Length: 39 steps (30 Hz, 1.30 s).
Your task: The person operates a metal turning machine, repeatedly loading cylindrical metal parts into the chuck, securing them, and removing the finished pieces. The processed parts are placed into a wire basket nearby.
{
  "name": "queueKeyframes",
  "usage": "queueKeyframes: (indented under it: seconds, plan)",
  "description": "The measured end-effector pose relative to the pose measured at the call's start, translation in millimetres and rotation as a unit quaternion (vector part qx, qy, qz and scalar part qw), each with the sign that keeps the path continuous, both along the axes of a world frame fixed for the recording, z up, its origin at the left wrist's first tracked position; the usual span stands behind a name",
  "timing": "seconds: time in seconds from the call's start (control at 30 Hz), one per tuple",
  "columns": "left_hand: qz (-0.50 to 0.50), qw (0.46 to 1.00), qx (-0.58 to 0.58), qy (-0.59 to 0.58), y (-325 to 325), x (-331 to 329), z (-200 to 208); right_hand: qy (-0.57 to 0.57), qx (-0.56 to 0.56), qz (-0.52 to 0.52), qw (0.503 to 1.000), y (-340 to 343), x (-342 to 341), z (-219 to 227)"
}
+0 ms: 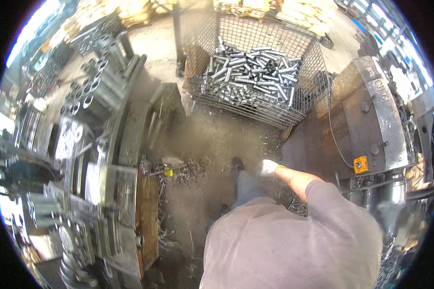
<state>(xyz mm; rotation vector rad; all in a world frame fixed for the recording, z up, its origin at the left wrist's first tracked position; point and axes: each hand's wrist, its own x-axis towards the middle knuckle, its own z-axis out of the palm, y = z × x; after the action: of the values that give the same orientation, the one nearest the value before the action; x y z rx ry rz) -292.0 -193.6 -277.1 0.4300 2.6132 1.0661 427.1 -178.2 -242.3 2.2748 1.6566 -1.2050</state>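
My right hand [266,169], in a white glove, hangs in front of my body above the dark floor. It is smeared by motion, so its fingers do not show clearly. I see nothing plainly held in it, and it touches no object that I can make out. My left hand is out of view. Ahead stands a wire mesh bin [255,110] with a heap of short shiny metal tubes [255,72] in it. A gap of floor lies between my hand and the bin.
On the left is a metal machine [125,139] with thick tubes [99,89] stacked behind it. A big machine housing [366,115] stands at right, with a yellow control box [360,164] on a cable. Metal shavings [188,171] litter the floor [217,135].
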Motion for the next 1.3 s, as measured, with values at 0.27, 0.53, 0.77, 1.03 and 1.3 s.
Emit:
queueKeyframes:
  seconds: [0.27, 0.53, 0.77, 1.03, 1.3]
  plan:
    - [-0.284, 0.866, 0.001, -0.412, 207, 321, -41, 0.054, 0.137, -0.230, 0.962, 69, 174, -59]
    - [-0.687, 0.566, 0.213, 0.403, 623, 812, 133, -0.049, 0.120, -0.255, 0.958, 302, 430, -140]
    - [-0.727, 0.591, -0.045, 0.348, 907, 1013, 129, -0.089, 0.131, -0.228, 0.961, 521, 617, -203]
    - [-0.733, 0.631, -0.067, 0.247, 943, 1064, 129, -0.230, 0.222, -0.153, 0.935, 779, 753, -319]
    - [-0.724, 0.646, -0.116, 0.212, 941, 1073, 136, -0.357, -0.043, 0.227, 0.905, 933, 817, -402]
